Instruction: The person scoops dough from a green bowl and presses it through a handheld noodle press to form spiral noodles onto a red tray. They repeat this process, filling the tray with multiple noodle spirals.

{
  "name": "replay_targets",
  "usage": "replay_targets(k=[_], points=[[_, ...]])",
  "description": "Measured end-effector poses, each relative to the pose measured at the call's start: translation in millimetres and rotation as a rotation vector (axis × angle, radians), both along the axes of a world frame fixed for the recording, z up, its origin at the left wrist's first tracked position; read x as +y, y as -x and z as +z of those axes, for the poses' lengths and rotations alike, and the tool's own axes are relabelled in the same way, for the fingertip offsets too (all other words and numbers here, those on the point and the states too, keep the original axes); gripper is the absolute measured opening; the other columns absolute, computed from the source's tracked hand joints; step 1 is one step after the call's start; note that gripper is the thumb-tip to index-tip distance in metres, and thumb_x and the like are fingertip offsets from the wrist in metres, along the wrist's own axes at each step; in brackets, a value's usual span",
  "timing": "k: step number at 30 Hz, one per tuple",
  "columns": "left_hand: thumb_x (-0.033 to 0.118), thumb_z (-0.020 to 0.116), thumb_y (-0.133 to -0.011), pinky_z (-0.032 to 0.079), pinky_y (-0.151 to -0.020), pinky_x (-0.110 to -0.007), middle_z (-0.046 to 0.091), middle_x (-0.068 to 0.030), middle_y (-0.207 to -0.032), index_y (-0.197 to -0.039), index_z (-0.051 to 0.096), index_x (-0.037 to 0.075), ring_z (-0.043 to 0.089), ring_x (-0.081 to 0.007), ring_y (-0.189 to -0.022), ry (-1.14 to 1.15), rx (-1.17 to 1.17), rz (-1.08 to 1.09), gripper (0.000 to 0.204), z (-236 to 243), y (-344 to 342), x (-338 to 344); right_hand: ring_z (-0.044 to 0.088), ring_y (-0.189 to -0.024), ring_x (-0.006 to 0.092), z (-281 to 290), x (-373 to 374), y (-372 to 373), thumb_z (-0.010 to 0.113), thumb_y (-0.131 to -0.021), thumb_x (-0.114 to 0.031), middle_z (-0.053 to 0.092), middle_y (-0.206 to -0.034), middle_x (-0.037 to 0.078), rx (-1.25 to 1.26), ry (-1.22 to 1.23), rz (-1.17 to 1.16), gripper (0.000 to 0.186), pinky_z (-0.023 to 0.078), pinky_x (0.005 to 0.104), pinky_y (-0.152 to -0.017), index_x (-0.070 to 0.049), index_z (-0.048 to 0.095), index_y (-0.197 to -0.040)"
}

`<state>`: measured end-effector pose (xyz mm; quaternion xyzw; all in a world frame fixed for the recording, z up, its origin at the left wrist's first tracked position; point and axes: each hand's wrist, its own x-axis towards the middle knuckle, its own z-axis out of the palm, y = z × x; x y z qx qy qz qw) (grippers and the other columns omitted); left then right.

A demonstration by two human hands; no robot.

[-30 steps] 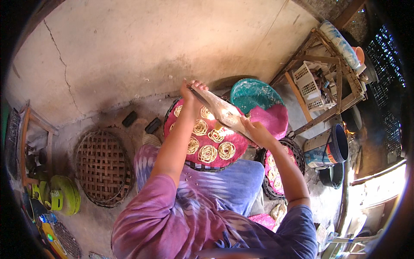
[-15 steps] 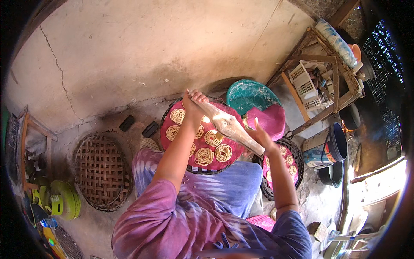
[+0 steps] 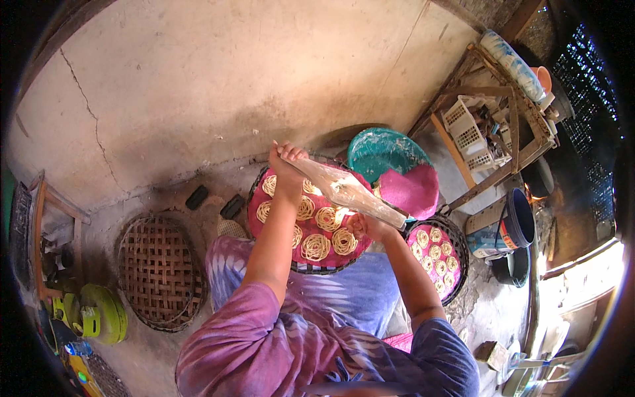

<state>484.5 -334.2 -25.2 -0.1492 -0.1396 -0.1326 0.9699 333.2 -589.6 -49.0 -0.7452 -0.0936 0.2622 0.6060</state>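
Matt wooden tool (image 3: 349, 190), plastic basin (image 3: 378, 153)

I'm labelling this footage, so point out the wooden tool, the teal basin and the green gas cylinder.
Wooden tool (image 3: 346, 188), head view: broad middle.
Teal basin (image 3: 378, 151), head view: inner wall.
Green gas cylinder (image 3: 111, 313), head view: rounded body.

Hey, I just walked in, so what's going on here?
A person's left hand grips the upper end of a wooden tool, slanted over a round tray with pale coils on pink cloth. The right hand is near the tool's lower end, beside a coil; whether it grips anything isn't clear. To the right is a smaller tray of coils, and beyond the big one, a teal basin.
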Motion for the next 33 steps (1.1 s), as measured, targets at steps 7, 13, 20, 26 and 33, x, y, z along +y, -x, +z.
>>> replay_targets(k=[7,13,20,26,33], points=[[0.049,0.028,-0.100,0.042,-0.050,-0.030,0.049,0.0044,-0.047,-0.059,0.049,0.019,0.046,-0.0121,-0.041,-0.093,-0.417,0.005,0.056,99,41,76,0.068,-0.077,0.0318,38,23,1,0.054,-0.084,-0.024,0.070,-0.089,0.015,-0.806,1.089,0.292,0.022,0.053,0.0429,-0.062,-0.009,0.066,-0.095],[0.059,0.006,-0.099,0.051,-0.042,-0.033,0.052,-0.0050,-0.042,-0.054,0.050,0.011,0.051,-0.0185,-0.032,-0.587,-0.703,0.150,0.079,179,159,169,0.066,-0.090,0.0310,41,-37,-26,0.048,-0.095,-0.036,0.067,-0.106,0.021,-0.351,1.033,-0.214,0.041,0.054,0.0420,-0.070,0.000,0.063,-0.109],[0.065,0.016,-0.097,0.042,-0.045,-0.036,0.046,-0.0121,-0.044,-0.052,0.044,0.005,0.045,-0.0232,-0.037,-1.262,-0.300,0.194,0.079,133,235,199,0.059,-0.061,0.0140,5,-37,45,0.052,-0.098,-0.033,0.065,-0.081,0.006,0.091,0.135,-0.393,0.036,0.052,0.0296,-0.057,0.000,0.060,-0.109],[0.076,0.022,-0.089,0.049,-0.060,-0.035,0.052,-0.0100,-0.055,-0.075,0.044,0.009,0.055,-0.0217,-0.052,-1.396,-0.350,0.353,0.072,104,227,206,0.060,-0.108,0.0321,-2,87,145,0.040,-0.101,-0.021,0.058,-0.121,0.019,0.452,-0.616,-0.747,0.040,0.052,0.0432,-0.092,0.005,0.041,-0.132],[0.074,0.018,-0.092,0.040,-0.046,-0.033,0.040,-0.0033,-0.043,-0.071,0.044,0.011,0.042,-0.0183,-0.036,-0.893,-0.483,0.096,0.071,156,208,186,0.052,-0.121,0.0310,61,131,175,0.037,-0.097,-0.058,0.052,-0.133,0.022,0.063,0.040,0.045,0.072,0.039,0.0446,-0.105,0.001,0.039,-0.140]])
